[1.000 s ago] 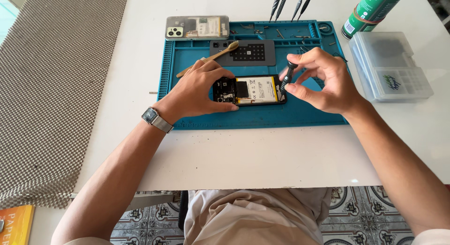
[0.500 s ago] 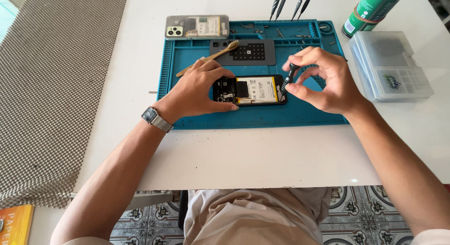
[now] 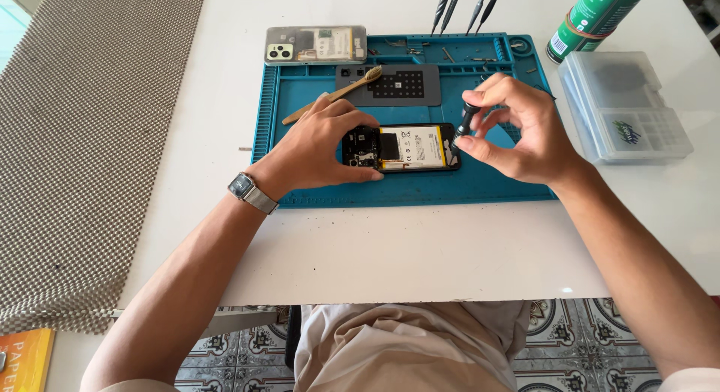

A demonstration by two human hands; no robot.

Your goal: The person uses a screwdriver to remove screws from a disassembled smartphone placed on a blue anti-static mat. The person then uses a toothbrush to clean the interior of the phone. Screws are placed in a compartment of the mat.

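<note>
An opened phone (image 3: pixel 405 147) lies face down on the blue repair mat (image 3: pixel 300 99), its pale battery and dark circuit board exposed. My left hand (image 3: pixel 319 144) presses on the phone's left end, fingers curled over the board. My right hand (image 3: pixel 517 129) pinches a small black screwdriver (image 3: pixel 465 123), its tip at the phone's right end. A watch sits on my left wrist.
On the mat's far side lie a grey magnetic pad (image 3: pixel 401 84), a wooden brush (image 3: pixel 334 96) and a removed phone back cover (image 3: pixel 315 44). Several tools (image 3: pixel 461 6) stand beyond. A green spray can (image 3: pixel 592 17) and clear plastic box (image 3: pixel 622 107) sit right; a woven mat (image 3: pixel 82 137) lies left.
My right hand has shifted slightly on the screwdriver, turning it at the phone's right end. My left hand stays on the phone.
</note>
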